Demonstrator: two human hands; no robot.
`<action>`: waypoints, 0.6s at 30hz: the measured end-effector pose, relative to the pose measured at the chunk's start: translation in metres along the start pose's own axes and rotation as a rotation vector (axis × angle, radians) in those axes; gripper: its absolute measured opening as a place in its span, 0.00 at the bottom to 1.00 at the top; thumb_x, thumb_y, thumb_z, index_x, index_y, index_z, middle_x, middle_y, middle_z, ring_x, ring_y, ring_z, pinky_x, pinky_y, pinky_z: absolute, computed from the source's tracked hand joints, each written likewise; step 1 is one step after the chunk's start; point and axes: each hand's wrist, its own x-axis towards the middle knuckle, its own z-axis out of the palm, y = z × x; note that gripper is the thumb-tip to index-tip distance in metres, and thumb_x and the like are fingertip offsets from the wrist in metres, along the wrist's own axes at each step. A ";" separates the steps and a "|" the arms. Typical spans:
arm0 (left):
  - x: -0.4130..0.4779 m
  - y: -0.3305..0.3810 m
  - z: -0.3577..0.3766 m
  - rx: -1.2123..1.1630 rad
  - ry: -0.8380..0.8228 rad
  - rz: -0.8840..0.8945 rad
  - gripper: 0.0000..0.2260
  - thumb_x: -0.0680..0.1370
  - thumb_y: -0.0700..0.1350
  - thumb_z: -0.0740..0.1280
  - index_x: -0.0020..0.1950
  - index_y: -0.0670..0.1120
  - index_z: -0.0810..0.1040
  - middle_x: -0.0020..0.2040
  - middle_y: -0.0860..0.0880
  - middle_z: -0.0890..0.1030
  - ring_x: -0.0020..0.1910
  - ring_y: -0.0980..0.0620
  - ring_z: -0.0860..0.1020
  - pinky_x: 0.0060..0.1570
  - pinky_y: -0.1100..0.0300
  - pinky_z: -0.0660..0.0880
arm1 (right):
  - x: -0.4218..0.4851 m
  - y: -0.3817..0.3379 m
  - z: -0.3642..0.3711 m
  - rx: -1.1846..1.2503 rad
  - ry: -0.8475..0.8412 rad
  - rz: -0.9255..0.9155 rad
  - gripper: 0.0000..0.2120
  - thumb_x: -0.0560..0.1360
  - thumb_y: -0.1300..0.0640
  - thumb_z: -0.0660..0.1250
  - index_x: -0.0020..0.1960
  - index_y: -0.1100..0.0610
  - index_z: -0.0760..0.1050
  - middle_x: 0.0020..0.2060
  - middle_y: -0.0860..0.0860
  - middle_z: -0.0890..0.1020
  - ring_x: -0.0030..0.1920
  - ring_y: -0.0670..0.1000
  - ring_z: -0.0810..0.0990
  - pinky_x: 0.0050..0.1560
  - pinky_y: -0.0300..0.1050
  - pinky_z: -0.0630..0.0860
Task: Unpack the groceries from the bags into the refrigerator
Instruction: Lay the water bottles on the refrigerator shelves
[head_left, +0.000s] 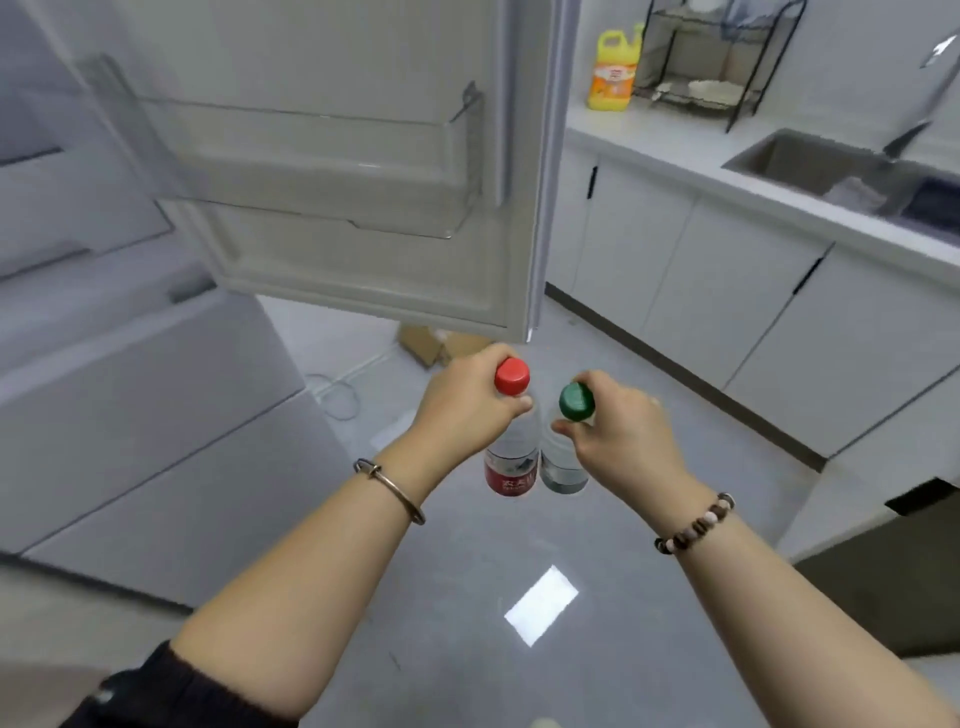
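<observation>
My left hand (470, 397) grips the neck of a clear water bottle with a red cap and red label (511, 470). My right hand (618, 423) holds a second clear bottle with a green cap and dark green label (563, 473) by its neck. Both bottles hang upright, side by side, over the grey floor just below the open refrigerator door (374, 270). The door's clear shelf (311, 171) holds nothing. The refrigerator's lower white drawers (145, 415) are at the left. No grocery bags are visible.
A cardboard box (431, 345) and a white cable (337, 395) lie on the floor behind the door. At the right runs a white counter (675, 150) with a sink (815, 156), yellow detergent bottle (613, 70), black dish rack (711, 57) and cabinets below.
</observation>
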 end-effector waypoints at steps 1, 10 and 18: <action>-0.001 -0.007 -0.007 0.007 0.033 -0.047 0.09 0.71 0.48 0.71 0.46 0.51 0.73 0.45 0.50 0.79 0.47 0.46 0.76 0.45 0.56 0.72 | 0.009 -0.007 0.005 0.009 -0.030 -0.041 0.15 0.73 0.50 0.69 0.53 0.56 0.71 0.44 0.54 0.81 0.45 0.59 0.77 0.40 0.48 0.72; -0.038 -0.062 -0.085 0.038 0.433 -0.398 0.10 0.72 0.47 0.71 0.49 0.50 0.73 0.46 0.48 0.80 0.47 0.44 0.77 0.46 0.54 0.74 | 0.061 -0.113 0.047 0.135 -0.135 -0.429 0.16 0.72 0.53 0.72 0.54 0.60 0.72 0.43 0.57 0.81 0.45 0.62 0.78 0.38 0.47 0.68; -0.095 -0.110 -0.190 0.141 0.717 -0.411 0.09 0.74 0.46 0.70 0.50 0.49 0.73 0.42 0.50 0.78 0.44 0.45 0.75 0.45 0.54 0.73 | 0.075 -0.251 0.079 0.353 -0.130 -0.595 0.12 0.72 0.55 0.71 0.51 0.56 0.70 0.41 0.53 0.78 0.42 0.56 0.74 0.37 0.46 0.67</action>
